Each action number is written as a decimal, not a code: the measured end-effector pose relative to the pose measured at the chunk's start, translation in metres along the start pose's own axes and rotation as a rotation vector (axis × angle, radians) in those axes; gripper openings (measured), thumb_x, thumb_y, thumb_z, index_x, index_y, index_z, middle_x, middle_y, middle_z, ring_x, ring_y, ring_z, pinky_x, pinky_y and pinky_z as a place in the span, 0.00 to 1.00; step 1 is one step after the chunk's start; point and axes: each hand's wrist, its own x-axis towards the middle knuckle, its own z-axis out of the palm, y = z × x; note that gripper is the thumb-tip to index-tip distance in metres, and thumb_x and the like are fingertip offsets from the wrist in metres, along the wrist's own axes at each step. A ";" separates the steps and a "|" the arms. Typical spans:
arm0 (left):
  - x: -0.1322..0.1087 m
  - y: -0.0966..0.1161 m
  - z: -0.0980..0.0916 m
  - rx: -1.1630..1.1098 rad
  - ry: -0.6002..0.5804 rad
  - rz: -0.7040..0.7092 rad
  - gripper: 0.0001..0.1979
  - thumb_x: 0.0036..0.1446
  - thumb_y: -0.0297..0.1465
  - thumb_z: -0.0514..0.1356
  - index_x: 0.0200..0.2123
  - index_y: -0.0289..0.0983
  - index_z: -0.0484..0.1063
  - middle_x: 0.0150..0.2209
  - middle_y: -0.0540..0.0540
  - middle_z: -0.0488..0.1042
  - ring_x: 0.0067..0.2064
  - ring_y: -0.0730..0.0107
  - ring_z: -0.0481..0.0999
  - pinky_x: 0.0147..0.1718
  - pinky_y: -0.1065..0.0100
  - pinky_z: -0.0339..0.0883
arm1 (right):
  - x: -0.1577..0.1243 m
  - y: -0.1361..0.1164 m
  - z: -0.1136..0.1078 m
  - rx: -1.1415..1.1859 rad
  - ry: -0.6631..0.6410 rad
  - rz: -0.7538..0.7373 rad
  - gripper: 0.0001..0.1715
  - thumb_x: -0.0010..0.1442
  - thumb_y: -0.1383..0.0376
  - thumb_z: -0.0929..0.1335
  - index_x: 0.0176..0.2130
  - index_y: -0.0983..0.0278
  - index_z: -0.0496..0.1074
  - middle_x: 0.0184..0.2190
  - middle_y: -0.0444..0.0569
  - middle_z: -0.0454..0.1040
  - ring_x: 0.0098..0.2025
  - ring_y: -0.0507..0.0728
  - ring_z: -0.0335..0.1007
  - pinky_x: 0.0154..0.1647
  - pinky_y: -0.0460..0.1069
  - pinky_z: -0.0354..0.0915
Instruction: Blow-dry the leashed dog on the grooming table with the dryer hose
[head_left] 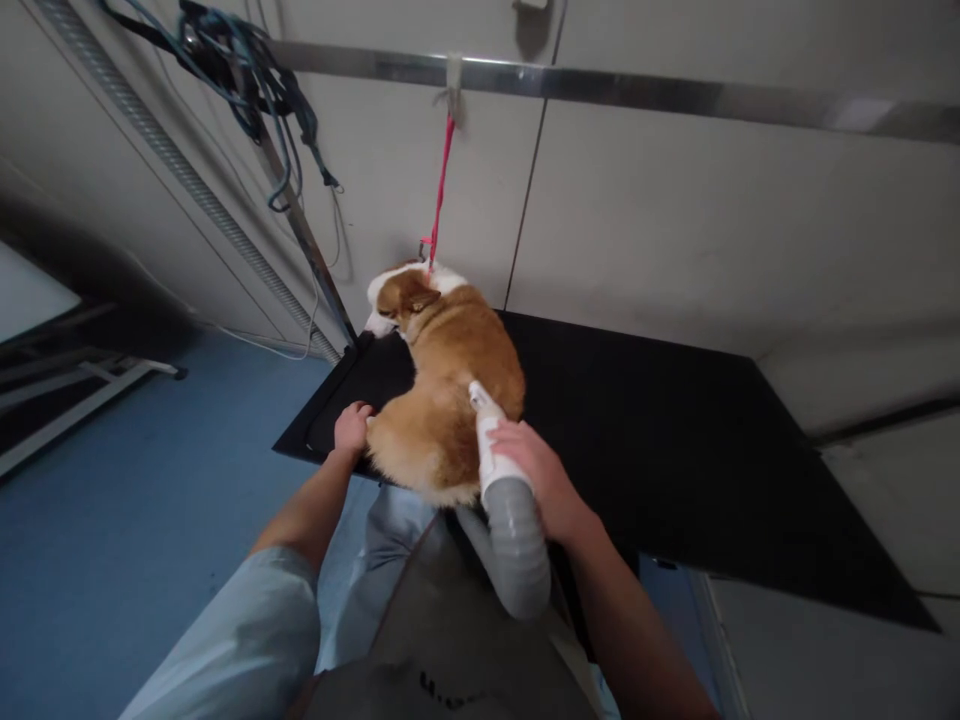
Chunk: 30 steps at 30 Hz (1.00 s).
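A tan and white dog (457, 350) is on a black table (675, 430), its rump toward me and its head turned to the left. My right hand (536, 465) is wrapped round a white dryer nozzle (491, 445), whose tip meets the fur on the dog's lower back. From the nozzle a grey corrugated hose (517, 550) curves down in front of my apron. At the table's near left edge, my left hand (352, 428) is closed beside the dog's hindquarters. Whatever lies within those fingers is hidden.
A pink leash (443, 190) runs from the dog's neck up to a metal bar (637, 88). Blue cords (247, 70) hang bundled on the slanted post (300, 220) at left. A ribbed hose (187, 180) runs along the wall; a metal stand (90, 400) is on the floor.
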 end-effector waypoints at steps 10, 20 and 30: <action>0.002 -0.001 0.002 -0.008 0.011 0.012 0.16 0.65 0.31 0.55 0.48 0.37 0.81 0.60 0.36 0.74 0.57 0.50 0.74 0.53 0.60 0.68 | -0.010 0.011 0.002 0.195 0.229 0.233 0.41 0.43 0.60 0.83 0.55 0.53 0.74 0.55 0.49 0.80 0.57 0.62 0.78 0.64 0.60 0.73; 0.001 -0.002 0.004 -0.017 -0.001 0.015 0.16 0.66 0.33 0.55 0.49 0.36 0.80 0.61 0.35 0.73 0.58 0.48 0.73 0.54 0.59 0.68 | -0.039 0.018 0.012 0.772 1.115 0.431 0.13 0.59 0.59 0.70 0.46 0.49 0.76 0.48 0.40 0.81 0.56 0.58 0.77 0.65 0.66 0.70; 0.000 0.001 -0.001 -0.008 -0.020 0.006 0.17 0.66 0.33 0.55 0.51 0.34 0.79 0.61 0.34 0.72 0.58 0.48 0.72 0.54 0.58 0.67 | -0.084 0.031 0.025 0.925 1.235 0.559 0.11 0.60 0.55 0.70 0.45 0.46 0.75 0.46 0.34 0.79 0.59 0.56 0.75 0.64 0.67 0.69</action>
